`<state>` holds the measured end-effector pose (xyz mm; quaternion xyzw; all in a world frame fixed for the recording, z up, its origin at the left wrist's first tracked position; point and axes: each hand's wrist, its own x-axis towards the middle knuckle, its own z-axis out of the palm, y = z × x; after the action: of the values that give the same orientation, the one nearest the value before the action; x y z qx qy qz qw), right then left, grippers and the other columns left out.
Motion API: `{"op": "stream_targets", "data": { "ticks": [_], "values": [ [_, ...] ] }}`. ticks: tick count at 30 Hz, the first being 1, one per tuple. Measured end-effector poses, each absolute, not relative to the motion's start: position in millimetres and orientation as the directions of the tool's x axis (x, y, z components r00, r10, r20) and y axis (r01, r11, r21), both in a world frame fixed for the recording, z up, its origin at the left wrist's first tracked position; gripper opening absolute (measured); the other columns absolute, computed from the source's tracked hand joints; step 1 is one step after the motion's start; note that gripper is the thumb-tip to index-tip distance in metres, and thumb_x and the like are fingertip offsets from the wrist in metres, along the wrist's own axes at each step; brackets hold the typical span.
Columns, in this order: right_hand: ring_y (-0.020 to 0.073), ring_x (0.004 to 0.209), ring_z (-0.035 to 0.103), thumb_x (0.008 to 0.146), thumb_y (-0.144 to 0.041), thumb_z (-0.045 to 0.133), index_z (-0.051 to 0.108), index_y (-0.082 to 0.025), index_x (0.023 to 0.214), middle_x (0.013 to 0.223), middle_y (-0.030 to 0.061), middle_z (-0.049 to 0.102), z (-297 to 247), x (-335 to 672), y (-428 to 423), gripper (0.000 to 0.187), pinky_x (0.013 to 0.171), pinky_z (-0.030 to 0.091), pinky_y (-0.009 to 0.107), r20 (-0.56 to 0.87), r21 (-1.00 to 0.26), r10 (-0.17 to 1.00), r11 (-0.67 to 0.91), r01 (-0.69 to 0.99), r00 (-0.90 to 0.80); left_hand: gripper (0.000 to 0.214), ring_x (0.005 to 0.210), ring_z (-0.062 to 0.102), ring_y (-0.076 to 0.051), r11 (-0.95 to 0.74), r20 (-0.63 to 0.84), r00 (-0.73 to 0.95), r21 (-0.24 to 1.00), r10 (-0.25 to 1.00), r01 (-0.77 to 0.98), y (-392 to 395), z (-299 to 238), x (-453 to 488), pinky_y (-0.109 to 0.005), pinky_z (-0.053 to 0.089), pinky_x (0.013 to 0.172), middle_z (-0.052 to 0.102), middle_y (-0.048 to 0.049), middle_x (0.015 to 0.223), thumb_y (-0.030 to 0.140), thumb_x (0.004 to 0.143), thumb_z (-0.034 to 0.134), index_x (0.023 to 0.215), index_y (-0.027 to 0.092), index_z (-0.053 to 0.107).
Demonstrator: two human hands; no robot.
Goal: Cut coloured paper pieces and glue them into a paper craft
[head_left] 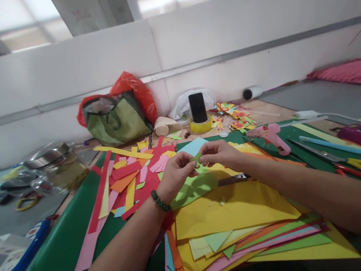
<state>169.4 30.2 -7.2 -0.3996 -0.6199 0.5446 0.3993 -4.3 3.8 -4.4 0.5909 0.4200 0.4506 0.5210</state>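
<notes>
Fingers [190, 167] of the left hand [179, 171] and of the right hand [223, 154] are drawn to a narrow pinch on one small piece of green paper [197, 156], held between the two hands; its outline is mostly hidden by the fingertips.

Well left of the fingers lie one blue-and-white object [23, 254], too blurred to name, and one clear jar with a silvery metal lid [46, 154], its contents hard to make out. Left of them and farther back stands one olive-green bag with dark handles [121, 124], partly covering red plastic [135, 94]. Just left of the fingers, red, pink, orange and yellow paper strips [126, 170] overlap too much to count. One dark green beaded bracelet [159, 200] circles the left wrist.

Directly below the fingers, one light green sheet [192, 192] lies on a stack of coloured paper [235, 211], its layers uncountable. Beyond them, one black phone [198, 107] stands upright at one yellow tape roll [199, 126].

Right of the fingers are one pink glue gun [274, 138], one light blue stick-like object [331, 144] and one large pair of scissors with red and yellow handles [340, 161], cut off by the right edge.
</notes>
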Motion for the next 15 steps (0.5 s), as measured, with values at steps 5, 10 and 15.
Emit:
{"op": "stream_targets", "data": {
  "ticks": [5, 10, 15],
  "values": [
    [0.0093, 0.054, 0.059, 0.054, -0.032, 0.072, 0.061, -0.017, 0.063, 0.056, -0.0014, 0.065, -2.1, 170.1, 26.4, 0.021, 0.055, 0.045, 0.022, 0.020, -0.998, 0.922, 0.043, 0.050, -0.386, 0.030, 0.052, 0.061, -0.009, -0.063, 0.062, 0.203, 0.998, 0.977, 0.000, 3.2, -2.3, -5.5, -0.020, 0.048, 0.053, 0.060, 0.0043, 0.060, 0.031, 0.060, 0.078, 0.075, 0.016, 0.057],
    [0.0093, 0.052, 0.060, 0.052, -0.030, 0.073, 0.063, -0.017, 0.067, 0.051, -0.0025, 0.065, -0.3, 169.7, 24.2, 0.022, 0.052, 0.045, 0.020, 0.008, -1.000, 0.936, 0.011, 0.007, -0.351, 0.029, 0.053, 0.061, -0.010, -0.065, 0.063, 0.202, 0.998, 0.977, 0.005, 2.6, -2.2, -6.1, -0.022, 0.048, 0.054, 0.062, 0.0028, 0.062, 0.031, 0.060, 0.078, 0.078, 0.015, 0.062],
    [0.0095, 0.049, 0.062, 0.051, -0.026, 0.071, 0.061, -0.018, 0.067, 0.054, -0.0025, 0.067, -1.4, 170.7, 24.3, 0.021, 0.049, 0.045, 0.019, 0.016, -0.998, 0.933, -0.006, -0.061, -0.358, 0.027, 0.056, 0.060, -0.009, -0.055, 0.052, 0.210, 0.998, 0.976, 0.009, 0.4, 0.1, -6.1, -0.023, 0.050, 0.059, 0.067, 0.0003, 0.069, 0.028, 0.062, 0.076, 0.084, 0.014, 0.070]
  ]
}}
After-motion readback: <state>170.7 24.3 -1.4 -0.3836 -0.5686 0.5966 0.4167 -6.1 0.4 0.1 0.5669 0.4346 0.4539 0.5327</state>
